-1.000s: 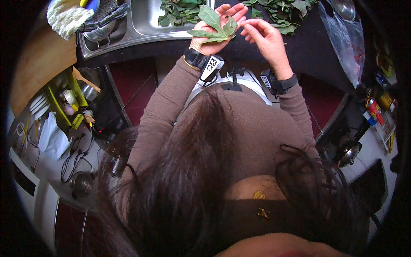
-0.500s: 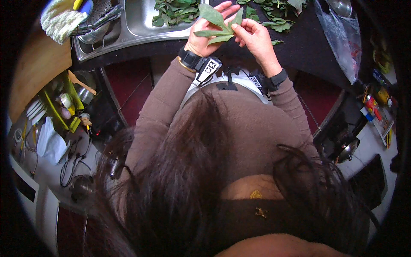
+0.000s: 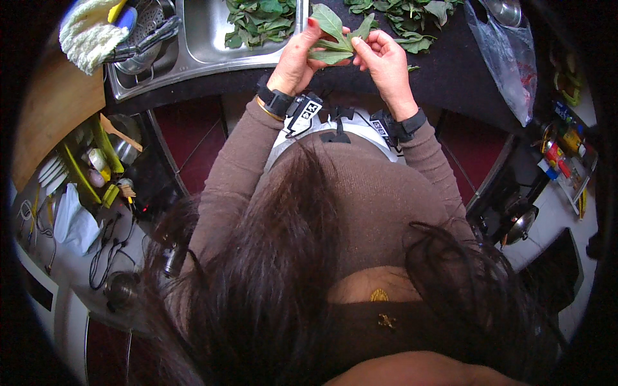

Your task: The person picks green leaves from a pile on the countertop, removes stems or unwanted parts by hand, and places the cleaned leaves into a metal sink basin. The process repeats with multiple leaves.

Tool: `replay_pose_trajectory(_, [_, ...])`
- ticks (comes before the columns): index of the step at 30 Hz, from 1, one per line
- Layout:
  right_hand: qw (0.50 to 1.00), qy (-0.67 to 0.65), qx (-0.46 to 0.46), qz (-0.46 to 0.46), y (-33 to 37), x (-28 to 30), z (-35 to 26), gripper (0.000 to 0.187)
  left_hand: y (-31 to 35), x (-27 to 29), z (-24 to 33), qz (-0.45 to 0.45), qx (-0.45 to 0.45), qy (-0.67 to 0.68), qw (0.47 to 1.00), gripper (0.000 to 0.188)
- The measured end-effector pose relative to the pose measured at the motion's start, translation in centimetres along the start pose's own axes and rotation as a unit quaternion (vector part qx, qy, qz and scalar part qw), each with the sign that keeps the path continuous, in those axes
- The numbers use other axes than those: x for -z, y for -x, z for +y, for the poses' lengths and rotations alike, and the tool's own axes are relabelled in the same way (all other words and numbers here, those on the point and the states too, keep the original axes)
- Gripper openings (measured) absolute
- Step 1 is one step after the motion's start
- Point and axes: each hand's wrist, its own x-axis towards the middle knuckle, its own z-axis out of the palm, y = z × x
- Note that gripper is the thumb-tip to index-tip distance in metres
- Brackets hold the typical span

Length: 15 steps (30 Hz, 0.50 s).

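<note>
A green leafy sprig [image 3: 331,46] with several broad leaves is held up between my two hands, over the counter's front edge. My right hand [image 3: 388,66] pinches it at the base where the leaves meet, thumb against fingertips. Around the leaves from the other side, my left hand [image 3: 296,63] is closed, its thumb raised beside them and its fingers partly hidden behind. Picked leaves [image 3: 261,22] lie heaped in the steel sink [image 3: 199,48] to the left. Another pile of leafy greens [image 3: 415,22] rests on the dark counter [image 3: 444,74] beyond my right hand.
A clear plastic bag [image 3: 508,64] hangs over the counter's right side, with a metal bowl [image 3: 505,11] at its top. At far left are a strainer [image 3: 154,26] and a white cloth [image 3: 91,37]. Cables [image 3: 109,251] and utensils crowd the left side surface.
My left hand has turned and closed in around the leaves; its fingers, stretched out before, are now mostly behind them. My right hand keeps its pinch. The view has shifted slightly.
</note>
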Motion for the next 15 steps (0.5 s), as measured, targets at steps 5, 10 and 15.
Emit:
replay_pose_trajectory(5, [1.000, -0.011, 0.001, -0.008, -0.13, -0.21, 0.31, 0.013, -0.15, 0.12, -0.07, 0.029, 0.019, -0.140, 0.990, 0.026])
replay_pose_trajectory(10, [1.000, -0.008, -0.008, -0.010, -0.33, -0.72, 0.60, 0.013, 0.07, 0.55, -0.04, 0.066, 0.029, -0.212, 0.975, 0.025])
replay_pose_trajectory(15, [0.999, -0.047, -0.024, -0.007, -0.36, -0.25, 0.72, 0.014, 0.21, 0.72, 0.14, 0.031, 0.011, -0.120, 0.992, 0.024])
